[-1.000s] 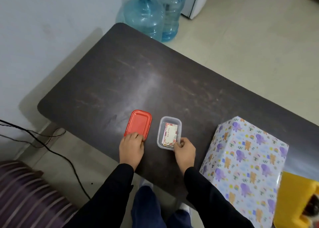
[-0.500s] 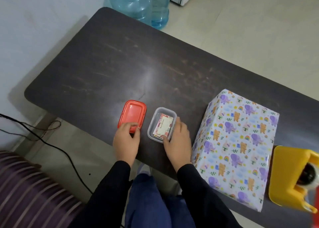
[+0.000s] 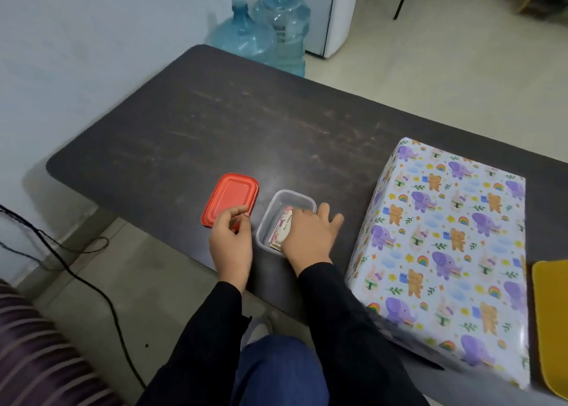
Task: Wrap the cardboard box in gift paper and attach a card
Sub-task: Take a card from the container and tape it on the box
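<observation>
Two bare hands work at the near edge of the dark wooden table (image 3: pixel 215 122), low in the frame's centre. The small stack of printed cards (image 3: pixel 283 232) lies in the clear plastic tub (image 3: pixel 292 194), under the thumb side of the right hand (image 3: pixel 307 239), whose fingers (image 3: pixel 336 221) are straight and spread past the tub's right rim. The left hand (image 3: pixel 230 245) hangs over the near end of the red plastic lid (image 3: pixel 233 195), fingers curled; whether they touch it I cannot tell. The box wrapped in animal-print gift paper (image 3: pixel 445 252) sits at right, near the spread fingers but apart, while tabletop runs on behind the tub toward the upper left
</observation>
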